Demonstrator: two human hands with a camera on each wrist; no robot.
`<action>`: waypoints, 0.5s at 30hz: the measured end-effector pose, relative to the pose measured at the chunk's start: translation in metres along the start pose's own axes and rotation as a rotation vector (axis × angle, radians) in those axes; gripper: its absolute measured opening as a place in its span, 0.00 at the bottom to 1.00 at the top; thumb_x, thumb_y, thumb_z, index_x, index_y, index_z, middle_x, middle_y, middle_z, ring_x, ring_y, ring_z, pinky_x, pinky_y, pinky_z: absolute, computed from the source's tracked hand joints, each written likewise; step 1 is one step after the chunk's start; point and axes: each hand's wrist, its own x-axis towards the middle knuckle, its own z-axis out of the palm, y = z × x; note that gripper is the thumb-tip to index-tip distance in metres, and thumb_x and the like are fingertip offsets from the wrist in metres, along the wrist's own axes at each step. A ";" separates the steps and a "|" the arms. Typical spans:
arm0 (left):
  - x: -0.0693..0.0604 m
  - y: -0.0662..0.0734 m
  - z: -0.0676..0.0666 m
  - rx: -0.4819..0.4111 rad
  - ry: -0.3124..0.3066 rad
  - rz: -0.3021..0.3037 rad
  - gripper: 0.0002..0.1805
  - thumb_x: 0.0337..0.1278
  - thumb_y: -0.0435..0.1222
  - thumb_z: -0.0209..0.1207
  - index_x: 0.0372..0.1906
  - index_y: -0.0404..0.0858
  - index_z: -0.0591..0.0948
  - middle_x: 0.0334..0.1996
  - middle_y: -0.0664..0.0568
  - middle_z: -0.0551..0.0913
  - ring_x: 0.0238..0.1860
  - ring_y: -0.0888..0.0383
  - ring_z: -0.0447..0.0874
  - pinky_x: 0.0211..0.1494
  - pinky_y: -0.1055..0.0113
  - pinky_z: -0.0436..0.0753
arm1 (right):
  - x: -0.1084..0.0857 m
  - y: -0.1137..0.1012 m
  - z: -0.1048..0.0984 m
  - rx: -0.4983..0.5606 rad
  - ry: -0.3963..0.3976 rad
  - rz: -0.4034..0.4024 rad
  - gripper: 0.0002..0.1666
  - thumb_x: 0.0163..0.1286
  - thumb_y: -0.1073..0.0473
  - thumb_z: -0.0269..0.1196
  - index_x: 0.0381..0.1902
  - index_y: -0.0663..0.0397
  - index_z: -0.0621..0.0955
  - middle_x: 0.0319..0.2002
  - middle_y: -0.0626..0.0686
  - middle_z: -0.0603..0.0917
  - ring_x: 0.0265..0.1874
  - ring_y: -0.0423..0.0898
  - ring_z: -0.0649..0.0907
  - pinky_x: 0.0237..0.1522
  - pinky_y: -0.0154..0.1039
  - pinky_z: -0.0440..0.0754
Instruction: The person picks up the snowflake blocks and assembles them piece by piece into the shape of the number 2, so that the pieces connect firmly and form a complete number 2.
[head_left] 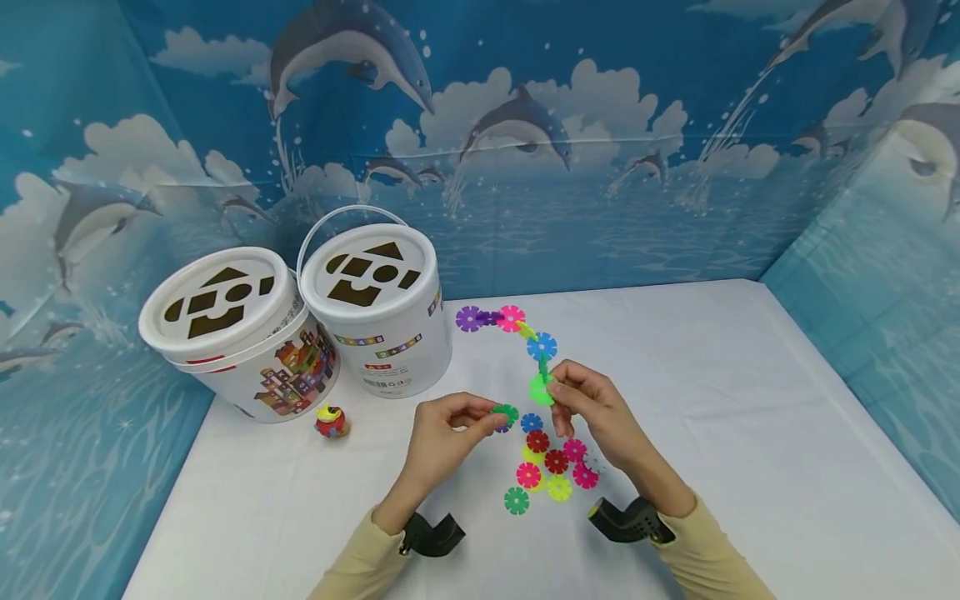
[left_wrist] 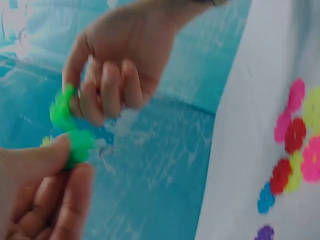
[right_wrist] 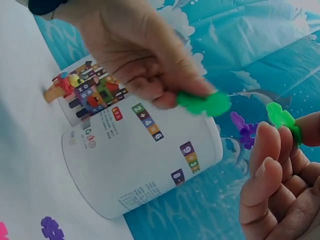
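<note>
White bench (head_left: 765, 392) with two buckets (head_left: 408, 342) near its back-left corner, dolphin-print curtain (head_left: 570, 217) behind. Over mid-bench I see the left hand (head_left: 442, 437) pinching a green disc (head_left: 507, 411), the right hand's (head_left: 603, 412) fingers clamped on a disc chain (head_left: 542, 344) reaching toward the back edge.

From your head, the widest view looks forward and down over the table (head_left: 750, 375) to its far edge. Your left wrist camera (head_left: 433, 537) looks from close in, turned sideways, toward the far right corner; your right wrist camera (head_left: 628, 522), equally near, faces the 2 buckets (head_left: 416, 354) by the left edge, and all 3 views share your left hand (head_left: 445, 437) and right hand (head_left: 600, 410).
</note>
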 end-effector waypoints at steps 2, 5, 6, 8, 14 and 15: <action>-0.003 0.007 0.003 -0.040 0.059 0.075 0.06 0.48 0.32 0.70 0.33 0.36 0.86 0.27 0.54 0.86 0.25 0.57 0.84 0.27 0.63 0.81 | 0.000 0.001 0.002 -0.010 0.004 0.009 0.07 0.73 0.70 0.47 0.35 0.68 0.70 0.19 0.57 0.71 0.14 0.45 0.74 0.19 0.37 0.76; -0.005 0.020 0.007 -0.057 0.117 0.197 0.05 0.45 0.26 0.69 0.30 0.32 0.84 0.25 0.49 0.86 0.23 0.58 0.83 0.23 0.62 0.80 | -0.001 0.002 0.004 -0.030 0.005 0.022 0.06 0.73 0.69 0.48 0.35 0.68 0.70 0.18 0.58 0.71 0.14 0.45 0.74 0.18 0.37 0.76; -0.006 0.025 0.008 -0.054 0.133 0.234 0.06 0.44 0.24 0.69 0.29 0.31 0.84 0.25 0.47 0.85 0.22 0.58 0.83 0.22 0.62 0.80 | -0.001 0.003 0.005 -0.036 0.004 0.026 0.06 0.73 0.69 0.48 0.35 0.68 0.70 0.18 0.58 0.71 0.14 0.45 0.74 0.18 0.37 0.75; -0.007 0.032 0.010 -0.036 0.159 0.304 0.06 0.42 0.21 0.69 0.28 0.29 0.83 0.24 0.44 0.85 0.21 0.57 0.82 0.22 0.63 0.80 | -0.001 0.004 0.007 -0.050 0.001 0.032 0.06 0.73 0.69 0.48 0.35 0.68 0.70 0.18 0.58 0.71 0.14 0.45 0.73 0.17 0.37 0.75; -0.008 0.037 0.013 0.023 0.220 0.425 0.09 0.37 0.18 0.69 0.26 0.28 0.82 0.24 0.44 0.85 0.20 0.59 0.81 0.24 0.68 0.81 | -0.002 0.006 0.014 -0.107 0.030 0.037 0.05 0.74 0.70 0.48 0.36 0.66 0.71 0.18 0.57 0.71 0.14 0.45 0.73 0.16 0.37 0.75; -0.008 0.036 0.014 0.037 0.229 0.449 0.09 0.36 0.18 0.69 0.26 0.28 0.82 0.23 0.44 0.84 0.20 0.59 0.81 0.24 0.69 0.81 | -0.002 0.006 0.015 -0.123 0.041 0.037 0.05 0.73 0.70 0.49 0.36 0.65 0.71 0.18 0.57 0.71 0.13 0.45 0.73 0.16 0.37 0.74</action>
